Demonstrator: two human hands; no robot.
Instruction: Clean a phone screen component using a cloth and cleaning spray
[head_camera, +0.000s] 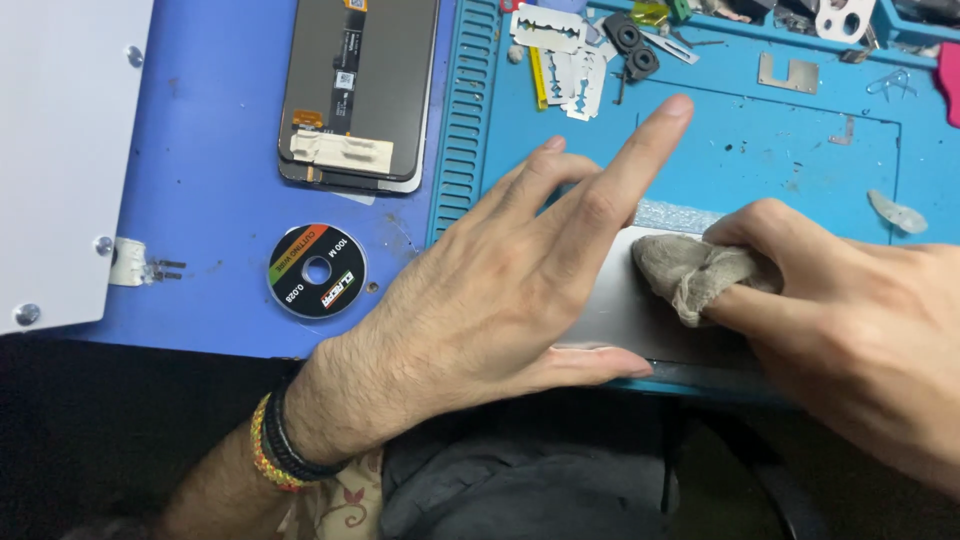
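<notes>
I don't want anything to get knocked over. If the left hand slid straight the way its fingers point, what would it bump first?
The left hand points up and right. Probably the black camera parts by the razor blades come first, though depth is unclear.

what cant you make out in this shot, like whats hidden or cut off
Head view, the only one:
- Grey flat panel: mostly covered by the left hand and right hand; its full outline is hidden.
- Cloth: partly wrapped inside the right hand's fingers.
- Small parts along the blue mat's top: cut off by the frame edge, too small to identify.
- Phone screen assembly: top cut off.
</notes>
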